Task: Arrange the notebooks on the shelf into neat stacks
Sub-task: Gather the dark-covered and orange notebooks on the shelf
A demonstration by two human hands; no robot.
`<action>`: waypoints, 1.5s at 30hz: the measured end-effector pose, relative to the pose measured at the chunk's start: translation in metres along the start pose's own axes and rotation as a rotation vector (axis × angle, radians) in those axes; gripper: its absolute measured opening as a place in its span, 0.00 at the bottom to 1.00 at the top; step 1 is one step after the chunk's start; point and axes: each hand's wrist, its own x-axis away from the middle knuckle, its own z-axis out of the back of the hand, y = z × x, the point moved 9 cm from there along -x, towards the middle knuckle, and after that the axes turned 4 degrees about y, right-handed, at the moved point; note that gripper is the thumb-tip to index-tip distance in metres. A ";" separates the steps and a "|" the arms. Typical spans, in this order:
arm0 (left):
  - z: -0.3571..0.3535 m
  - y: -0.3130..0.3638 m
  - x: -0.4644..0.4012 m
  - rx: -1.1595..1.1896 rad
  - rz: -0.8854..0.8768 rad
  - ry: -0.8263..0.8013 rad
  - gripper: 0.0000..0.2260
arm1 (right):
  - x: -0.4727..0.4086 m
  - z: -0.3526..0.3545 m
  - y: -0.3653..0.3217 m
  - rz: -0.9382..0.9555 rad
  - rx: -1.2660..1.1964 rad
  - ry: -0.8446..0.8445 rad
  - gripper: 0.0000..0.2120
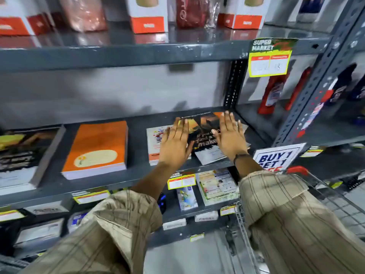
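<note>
On the grey middle shelf (138, 123) a dark notebook with an orange sunset cover (205, 131) lies askew on top of other notebooks. My left hand (174, 143) rests flat with fingers spread on its left side, partly over a white notebook (156, 143). On the dark notebook's right side lies my right hand (230, 135), also flat and open. A grey-white notebook (211, 156) sticks out from under the dark one at the shelf's front edge. An orange stack of notebooks (98, 147) sits to the left, and a dark-covered stack (21, 155) at the far left.
Boxes and wrapped goods stand on the shelf above (148, 20). A yellow price tag (269, 60) hangs from the upper shelf's edge. The perforated upright (316, 82) rises at the right. A "buy 1 get 1" sign (276, 157) and a shopping cart (316, 194) sit low right. Lower shelves hold more stationery (217, 184).
</note>
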 end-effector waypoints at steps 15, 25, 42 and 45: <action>-0.093 -0.001 -0.011 0.551 0.926 -0.347 0.22 | -0.020 -0.052 0.095 -0.341 0.100 -0.202 0.21; -0.078 -0.060 -0.007 0.970 1.076 -0.195 0.07 | -0.036 -0.048 0.056 -0.564 -0.686 -0.257 0.17; 0.103 -0.476 0.197 0.448 1.091 0.168 0.13 | 0.014 -0.108 -0.410 -0.186 -1.128 -0.821 0.16; 0.118 -0.516 0.213 0.188 1.039 0.056 0.12 | 0.012 -0.121 -0.473 -0.063 -1.078 -0.784 0.06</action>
